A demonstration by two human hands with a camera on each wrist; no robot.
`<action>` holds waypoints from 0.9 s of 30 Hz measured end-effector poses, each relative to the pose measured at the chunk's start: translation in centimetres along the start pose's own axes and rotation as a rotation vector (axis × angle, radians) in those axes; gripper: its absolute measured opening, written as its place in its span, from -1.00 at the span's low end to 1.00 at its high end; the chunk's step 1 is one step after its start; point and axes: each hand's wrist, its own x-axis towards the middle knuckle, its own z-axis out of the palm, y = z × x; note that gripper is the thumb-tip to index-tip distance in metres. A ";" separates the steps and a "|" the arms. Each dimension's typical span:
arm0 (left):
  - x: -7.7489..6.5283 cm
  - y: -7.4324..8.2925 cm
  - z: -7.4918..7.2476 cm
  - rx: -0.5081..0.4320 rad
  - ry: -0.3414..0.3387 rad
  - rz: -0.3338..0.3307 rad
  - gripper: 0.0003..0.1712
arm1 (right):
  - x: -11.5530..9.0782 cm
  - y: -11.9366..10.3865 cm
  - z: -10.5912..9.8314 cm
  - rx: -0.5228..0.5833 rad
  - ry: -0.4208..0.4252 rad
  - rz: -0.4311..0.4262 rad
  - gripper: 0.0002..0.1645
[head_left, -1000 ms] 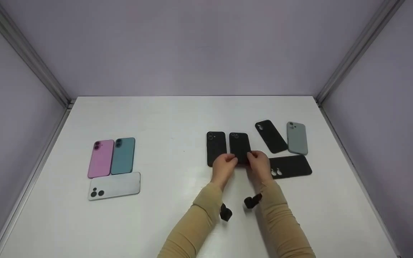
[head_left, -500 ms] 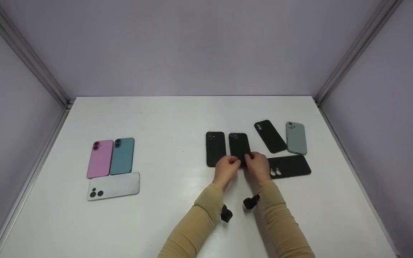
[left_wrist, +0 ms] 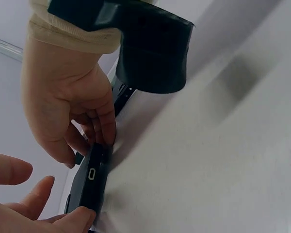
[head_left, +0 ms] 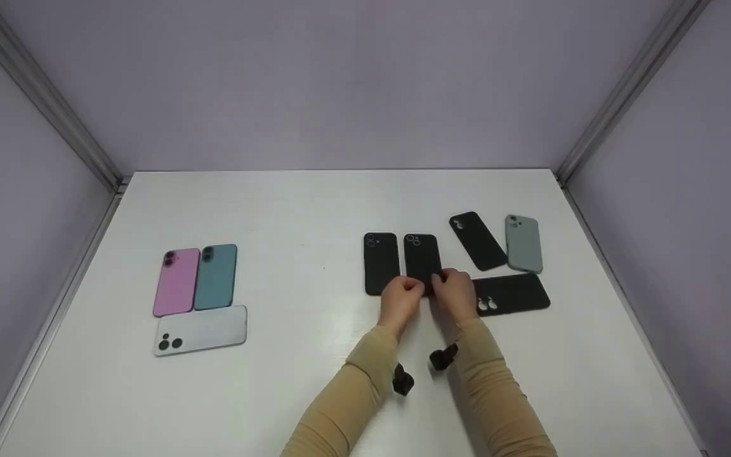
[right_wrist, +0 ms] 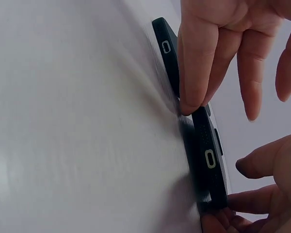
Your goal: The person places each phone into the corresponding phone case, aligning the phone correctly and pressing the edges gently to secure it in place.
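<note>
Side by side on the white table lie two black phone cases with round camera rings. The right one of the pair (head_left: 422, 254) is between my hands; whether a phone is inside, I cannot tell. My left hand (head_left: 400, 303) pinches its near left corner, thumb against fingertips. At its near right corner my right hand (head_left: 456, 295) holds the edge with thumb and fingers. Both wrist views show this case (right_wrist: 208, 155) edge-on, with an oval port opening in its near end. The other black case (head_left: 381, 261) lies just left of it, beyond my left hand.
On the right lie a tilted black case (head_left: 478, 241), a grey-green case (head_left: 524, 244) and a sideways black case (head_left: 513, 294). At left are a pink phone (head_left: 176, 282), a teal phone (head_left: 216, 277) and a white phone (head_left: 202, 330). Pale walls (head_left: 340, 89) enclose the table.
Both hands have shifted slightly toward the near edge of the case, and the right hand has moved a little left. The phones and cases stay where they were.
</note>
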 end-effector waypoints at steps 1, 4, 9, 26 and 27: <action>-0.1 0.0 0.0 -0.001 0.001 0.003 -0.83 | 0.0 0.0 0.0 0.001 0.005 -0.004 -0.59; -0.1 0.1 0.1 -0.005 0.000 0.009 -0.84 | 0.0 0.0 0.1 -0.002 0.015 -0.011 -0.59; -0.1 0.0 0.2 -0.009 -0.002 0.000 -0.84 | 0.2 0.1 0.3 -0.001 0.013 -0.005 -0.59; -0.2 0.2 0.2 0.138 -0.146 -0.056 -0.34 | -0.2 0.0 0.3 -0.026 -0.003 0.003 -0.56; -0.2 0.2 0.1 0.140 -0.152 -0.047 -0.33 | -0.2 0.0 0.3 -0.026 0.006 -0.008 -0.56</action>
